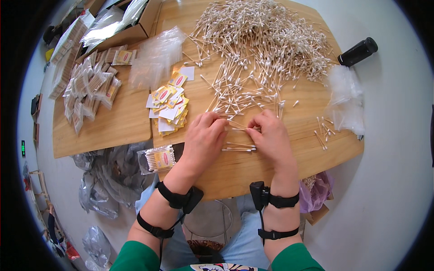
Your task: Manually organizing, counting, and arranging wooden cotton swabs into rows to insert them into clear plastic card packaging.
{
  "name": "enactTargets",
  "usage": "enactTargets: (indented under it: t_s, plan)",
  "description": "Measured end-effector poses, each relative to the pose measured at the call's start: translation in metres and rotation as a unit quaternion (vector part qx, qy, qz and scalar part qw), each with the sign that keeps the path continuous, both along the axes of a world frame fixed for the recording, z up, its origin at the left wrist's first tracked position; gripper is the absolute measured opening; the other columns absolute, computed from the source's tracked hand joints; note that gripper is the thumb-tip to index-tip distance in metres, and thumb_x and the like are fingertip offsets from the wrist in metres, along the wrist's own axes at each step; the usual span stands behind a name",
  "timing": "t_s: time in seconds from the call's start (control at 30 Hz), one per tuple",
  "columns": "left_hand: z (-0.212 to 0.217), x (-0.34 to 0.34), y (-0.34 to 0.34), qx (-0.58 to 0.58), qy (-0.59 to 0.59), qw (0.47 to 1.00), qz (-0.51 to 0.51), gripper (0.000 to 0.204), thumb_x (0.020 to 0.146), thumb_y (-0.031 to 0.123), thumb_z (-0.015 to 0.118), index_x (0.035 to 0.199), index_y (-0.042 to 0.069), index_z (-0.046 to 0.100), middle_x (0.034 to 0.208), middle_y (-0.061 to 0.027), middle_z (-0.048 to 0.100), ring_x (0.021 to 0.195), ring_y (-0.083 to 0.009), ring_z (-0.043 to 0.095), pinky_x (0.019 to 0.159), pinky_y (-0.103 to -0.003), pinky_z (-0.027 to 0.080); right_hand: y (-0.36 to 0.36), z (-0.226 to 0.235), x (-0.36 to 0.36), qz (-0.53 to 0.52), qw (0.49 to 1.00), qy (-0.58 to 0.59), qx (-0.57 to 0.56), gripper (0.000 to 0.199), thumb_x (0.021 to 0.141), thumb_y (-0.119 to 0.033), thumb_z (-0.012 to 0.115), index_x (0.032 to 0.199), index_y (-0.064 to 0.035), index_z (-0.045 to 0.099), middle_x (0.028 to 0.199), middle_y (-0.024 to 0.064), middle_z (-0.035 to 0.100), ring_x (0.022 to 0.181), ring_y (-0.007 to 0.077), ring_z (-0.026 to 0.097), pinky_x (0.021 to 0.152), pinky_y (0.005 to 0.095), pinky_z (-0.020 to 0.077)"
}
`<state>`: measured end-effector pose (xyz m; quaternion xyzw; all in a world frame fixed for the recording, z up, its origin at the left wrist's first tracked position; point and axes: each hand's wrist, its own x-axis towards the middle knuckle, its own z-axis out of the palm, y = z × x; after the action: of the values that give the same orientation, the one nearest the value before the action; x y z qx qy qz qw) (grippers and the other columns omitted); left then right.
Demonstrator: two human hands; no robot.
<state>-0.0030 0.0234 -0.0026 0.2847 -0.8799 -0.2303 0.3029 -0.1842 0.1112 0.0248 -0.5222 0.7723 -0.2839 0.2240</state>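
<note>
Near the table's front edge, my right hand (pixel 271 135) pinches a cotton swab (pixel 238 124) between thumb and fingers. My left hand (pixel 204 135) is closed at the other end of the swabs, its fingertips bent down and partly hiding what they grip. Several more cotton swabs (pixel 239 147) lie side by side on the wood between my wrists. Just beyond my fingers spreads a loose layer of swabs that rises into a big heap (pixel 266 36). Beside my left wrist sits a clear pack of swabs (pixel 159 159) with a yellow card in it.
Yellow and white cards (pixel 169 106) are piled left of my left hand. Behind them lie clear plastic bags (pixel 158 56), filled swab packs (pixel 92 86) and a cardboard box (pixel 140 27). At the right are a black bottle (pixel 358 51), more clear bags (pixel 346 99) and stray swabs (pixel 324 131).
</note>
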Motion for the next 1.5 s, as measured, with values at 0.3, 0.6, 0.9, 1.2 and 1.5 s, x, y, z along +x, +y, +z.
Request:
enactTargets:
  t_s: [0.3, 0.6, 0.9, 1.2, 1.5]
  plan:
    - [0.001, 0.002, -0.001, 0.037, -0.009, 0.999, -0.026, 0.012, 0.078, 0.006, 0.074, 0.083, 0.005, 0.063, 0.089, -0.0099, 0.059, 0.088, -0.0316, 0.058, 0.077, -0.041, 0.048, 0.010, -0.004, -0.020, -0.065, 0.998, 0.020, -0.005, 0.010, 0.083, -0.010, 0.071, 0.091, -0.0045, 0.067, 0.092, 0.0126, 0.064, 0.082, 0.0304, 0.066, 0.073, 0.0411, 0.0522]
    - [0.000, 0.004, 0.001, 0.040, -0.015, 0.999, -0.034, 0.010, 0.078, 0.008, 0.074, 0.081, 0.006, 0.065, 0.085, -0.0091, 0.059, 0.085, -0.0307, 0.059, 0.075, -0.040, 0.048, 0.008, 0.009, -0.009, 0.026, 0.999, 0.015, 0.027, 0.010, 0.081, -0.009, 0.072, 0.088, -0.0038, 0.067, 0.094, 0.0137, 0.064, 0.092, 0.0325, 0.065, 0.077, 0.0412, 0.0523]
    - [0.006, 0.005, 0.003, 0.069, -0.035, 0.996, -0.042, 0.011, 0.079, 0.008, 0.075, 0.083, 0.006, 0.065, 0.086, -0.0091, 0.059, 0.085, -0.0305, 0.059, 0.075, -0.041, 0.048, 0.005, 0.008, -0.004, 0.086, 0.992, -0.064, 0.063, 0.011, 0.082, -0.012, 0.072, 0.088, -0.0042, 0.067, 0.094, 0.0138, 0.065, 0.086, 0.0340, 0.065, 0.075, 0.0422, 0.0526]
    - [0.007, 0.006, 0.002, 0.056, -0.037, 0.993, -0.097, 0.014, 0.081, 0.007, 0.073, 0.093, 0.005, 0.066, 0.092, -0.0111, 0.059, 0.086, -0.0319, 0.059, 0.076, -0.041, 0.049, 0.007, -0.004, -0.013, -0.056, 0.994, 0.093, 0.002, 0.013, 0.083, -0.014, 0.073, 0.090, -0.0049, 0.066, 0.093, 0.0132, 0.065, 0.085, 0.0347, 0.065, 0.075, 0.0439, 0.0518]
    - [0.004, 0.006, -0.011, -0.017, -0.035, 0.997, 0.068, 0.016, 0.080, 0.005, 0.071, 0.095, 0.005, 0.065, 0.099, -0.0116, 0.061, 0.096, -0.0340, 0.058, 0.084, -0.043, 0.048, 0.013, 0.011, -0.013, 0.018, 0.992, 0.001, 0.126, 0.011, 0.081, -0.011, 0.074, 0.085, -0.0013, 0.070, 0.087, 0.0152, 0.067, 0.079, 0.0286, 0.066, 0.071, 0.0380, 0.0514]
